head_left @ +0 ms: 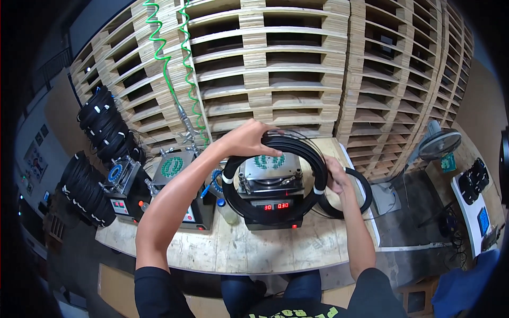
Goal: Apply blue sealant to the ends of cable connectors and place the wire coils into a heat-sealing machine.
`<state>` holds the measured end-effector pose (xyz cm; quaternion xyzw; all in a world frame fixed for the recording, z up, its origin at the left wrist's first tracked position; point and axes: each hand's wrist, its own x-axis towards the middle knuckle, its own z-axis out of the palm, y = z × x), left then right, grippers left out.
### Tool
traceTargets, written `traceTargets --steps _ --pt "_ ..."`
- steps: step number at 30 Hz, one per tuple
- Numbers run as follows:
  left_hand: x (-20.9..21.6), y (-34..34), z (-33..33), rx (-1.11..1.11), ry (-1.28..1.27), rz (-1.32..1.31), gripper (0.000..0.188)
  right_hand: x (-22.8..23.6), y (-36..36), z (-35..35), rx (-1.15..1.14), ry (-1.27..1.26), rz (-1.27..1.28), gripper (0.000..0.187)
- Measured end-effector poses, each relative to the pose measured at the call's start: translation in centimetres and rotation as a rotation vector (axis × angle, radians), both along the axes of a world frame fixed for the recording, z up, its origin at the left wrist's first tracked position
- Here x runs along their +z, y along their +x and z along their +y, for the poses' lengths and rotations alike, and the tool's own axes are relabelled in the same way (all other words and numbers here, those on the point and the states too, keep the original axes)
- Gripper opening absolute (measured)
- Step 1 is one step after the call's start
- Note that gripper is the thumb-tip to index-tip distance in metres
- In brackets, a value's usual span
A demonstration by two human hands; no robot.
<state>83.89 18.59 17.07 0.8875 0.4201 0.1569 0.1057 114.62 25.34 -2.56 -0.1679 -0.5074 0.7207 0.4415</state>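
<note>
A thick coil of black cable [318, 170], bound with white tape bands, is held upright above the workbench. My left hand [249, 139] grips its top, thumb lying over the strands. At the coil's right side my right hand [337, 176] is closed round the edge, its fingertips partly hidden. Through the ring I see a bench machine [275, 218] with red lit digits and a metal top plate [270, 170] bearing a ring of green pieces. Another black coil [366, 193] lies on the bench just right of the machine, partly behind my right hand.
Two similar machines [172, 168] [124, 191] stand to the left, near a small bottle [229, 213]. Stacked black coils [85, 188] rise beyond the wooden bench [270, 252]. Pallets [294, 55] form the back wall, with green coiled hoses [159, 40] hanging down. A fan [440, 143] stands right.
</note>
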Motion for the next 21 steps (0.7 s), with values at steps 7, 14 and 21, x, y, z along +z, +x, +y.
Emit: traceTargets --steps 7,14,21 --pt "-4.8 -1.4 -9.5 0.16 0.034 -0.509 0.063 8.3 -0.2 -7.1 0.207 0.068 -0.135 0.044" --pt "-14.8 -3.1 -16.7 0.236 -0.099 -0.686 0.055 5.8 -2.8 -12.4 0.398 0.017 -0.37 0.046" --pt "-13.5 -4.0 -17.8 0.098 -0.101 -0.392 0.067 2.0 -4.0 -13.2 0.472 -0.009 -0.532 0.046"
